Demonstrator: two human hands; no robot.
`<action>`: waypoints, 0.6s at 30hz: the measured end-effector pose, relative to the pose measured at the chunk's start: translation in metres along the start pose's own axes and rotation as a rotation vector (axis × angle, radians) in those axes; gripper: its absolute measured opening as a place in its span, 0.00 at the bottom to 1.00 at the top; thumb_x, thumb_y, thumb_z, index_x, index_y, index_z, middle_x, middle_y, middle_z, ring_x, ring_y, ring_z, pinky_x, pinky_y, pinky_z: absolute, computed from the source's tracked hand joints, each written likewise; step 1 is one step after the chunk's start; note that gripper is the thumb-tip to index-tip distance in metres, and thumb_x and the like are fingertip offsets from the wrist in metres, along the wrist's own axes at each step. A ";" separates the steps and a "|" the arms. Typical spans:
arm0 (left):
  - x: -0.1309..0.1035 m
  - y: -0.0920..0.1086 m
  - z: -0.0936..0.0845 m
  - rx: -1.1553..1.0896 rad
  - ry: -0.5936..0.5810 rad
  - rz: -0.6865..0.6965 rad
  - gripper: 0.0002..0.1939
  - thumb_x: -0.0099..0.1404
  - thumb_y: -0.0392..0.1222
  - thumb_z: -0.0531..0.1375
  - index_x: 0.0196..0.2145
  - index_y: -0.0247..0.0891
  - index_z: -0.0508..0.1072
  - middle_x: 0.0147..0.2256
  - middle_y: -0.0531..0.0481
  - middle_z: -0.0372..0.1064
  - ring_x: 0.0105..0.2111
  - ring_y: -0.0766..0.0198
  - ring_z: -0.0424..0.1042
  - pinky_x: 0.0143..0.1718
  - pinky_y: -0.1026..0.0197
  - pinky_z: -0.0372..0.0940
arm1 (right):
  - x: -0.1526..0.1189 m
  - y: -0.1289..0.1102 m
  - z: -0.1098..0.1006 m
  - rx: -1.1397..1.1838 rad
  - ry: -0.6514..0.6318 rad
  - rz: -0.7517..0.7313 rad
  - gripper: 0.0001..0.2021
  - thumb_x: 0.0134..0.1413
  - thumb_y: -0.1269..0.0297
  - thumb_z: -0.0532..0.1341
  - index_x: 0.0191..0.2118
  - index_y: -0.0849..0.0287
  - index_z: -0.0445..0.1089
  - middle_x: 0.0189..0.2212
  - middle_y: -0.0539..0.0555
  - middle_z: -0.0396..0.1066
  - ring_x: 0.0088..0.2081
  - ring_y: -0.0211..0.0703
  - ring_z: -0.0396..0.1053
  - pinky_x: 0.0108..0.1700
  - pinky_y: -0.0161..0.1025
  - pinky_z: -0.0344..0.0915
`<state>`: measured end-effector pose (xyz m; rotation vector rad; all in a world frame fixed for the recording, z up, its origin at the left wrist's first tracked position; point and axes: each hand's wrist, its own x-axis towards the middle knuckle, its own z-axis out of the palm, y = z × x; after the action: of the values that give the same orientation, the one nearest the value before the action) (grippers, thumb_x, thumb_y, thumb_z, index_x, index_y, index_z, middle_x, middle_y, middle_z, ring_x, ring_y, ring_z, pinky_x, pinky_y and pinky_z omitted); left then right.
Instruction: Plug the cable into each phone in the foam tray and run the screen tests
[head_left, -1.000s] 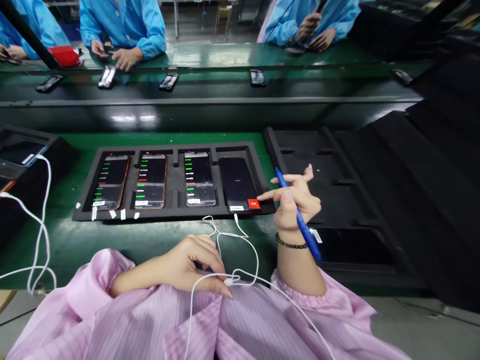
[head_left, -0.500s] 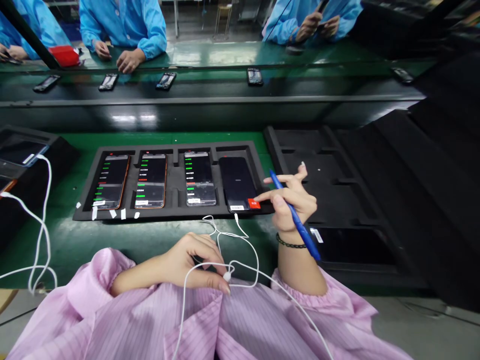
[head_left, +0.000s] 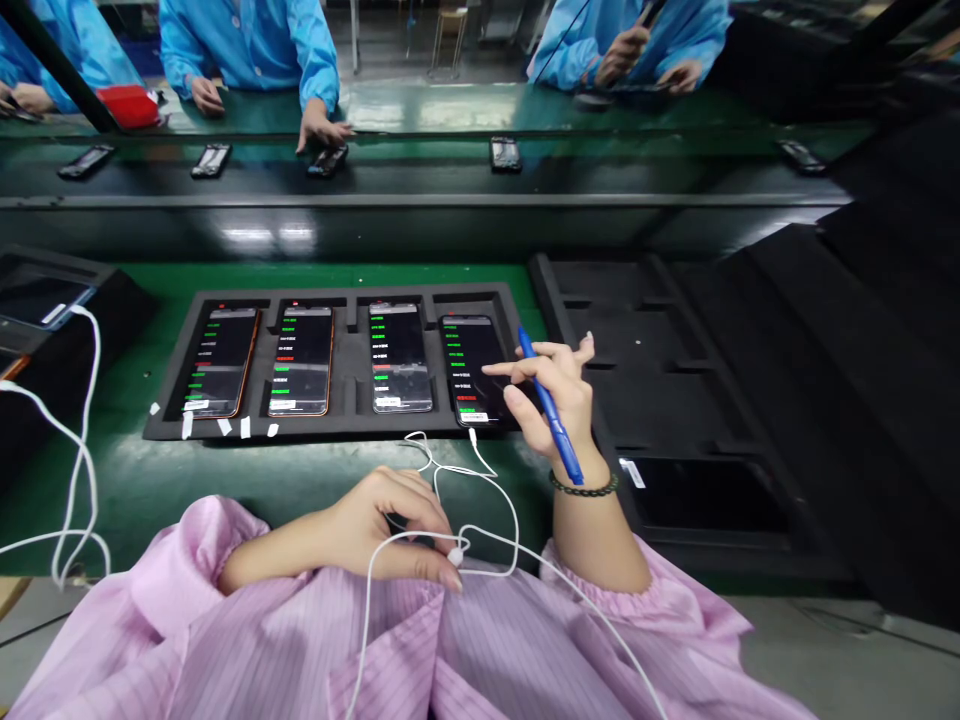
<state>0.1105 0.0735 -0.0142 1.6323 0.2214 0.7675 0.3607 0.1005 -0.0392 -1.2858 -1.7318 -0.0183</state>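
My right hand [head_left: 555,395] holds a blue pen [head_left: 550,410] between its fingers. Its index finger reaches over the screen of the rightmost smartphone [head_left: 461,385], which shows a list in green, white and red; contact cannot be made out. A white cable [head_left: 484,455] runs from that phone's bottom edge in loops to my left hand [head_left: 382,525]. There, thumb and fingers pinch the cable near a small white bulb-like piece [head_left: 455,556]. The phone lies in a black foam tray [head_left: 349,375] beside three more smartphones with similar lists, one being the leftmost phone [head_left: 221,365].
Another black tray [head_left: 652,375] to the right holds a dark phone [head_left: 705,495]. At the left, phones with white cables [head_left: 94,400] rest on a black block [head_left: 112,310]. Beyond, people in blue work along a line carrying phone parts [head_left: 506,153].
The rightmost phone's screen went from dark with a red button to a coloured list. My right hand moved left over it. Across the line, a person's hand reached onto a phone part.
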 end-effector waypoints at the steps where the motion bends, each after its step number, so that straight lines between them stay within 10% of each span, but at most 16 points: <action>1: 0.000 0.000 0.000 0.001 0.002 0.004 0.19 0.61 0.51 0.70 0.24 0.33 0.75 0.23 0.47 0.77 0.22 0.70 0.69 0.28 0.64 0.63 | 0.000 0.000 -0.001 -0.001 0.002 -0.015 0.11 0.59 0.53 0.58 0.30 0.53 0.69 0.27 0.48 0.73 0.44 0.52 0.69 0.68 0.75 0.34; 13: 0.000 -0.001 0.000 0.026 -0.023 -0.046 0.21 0.62 0.55 0.69 0.24 0.33 0.76 0.23 0.47 0.76 0.21 0.70 0.68 0.28 0.63 0.64 | 0.002 -0.003 -0.004 0.023 0.044 -0.127 0.14 0.57 0.54 0.57 0.27 0.49 0.76 0.17 0.47 0.62 0.36 0.50 0.72 0.69 0.69 0.44; 18: 0.000 -0.001 -0.001 0.027 -0.020 -0.024 0.22 0.62 0.55 0.68 0.24 0.33 0.76 0.23 0.47 0.76 0.21 0.71 0.66 0.28 0.64 0.63 | 0.003 -0.005 -0.001 0.126 0.277 -0.077 0.14 0.58 0.58 0.56 0.26 0.51 0.75 0.19 0.47 0.66 0.32 0.47 0.70 0.68 0.69 0.47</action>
<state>0.1103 0.0740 -0.0153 1.6590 0.2372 0.7323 0.3577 0.0999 -0.0344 -1.0703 -1.5181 -0.1244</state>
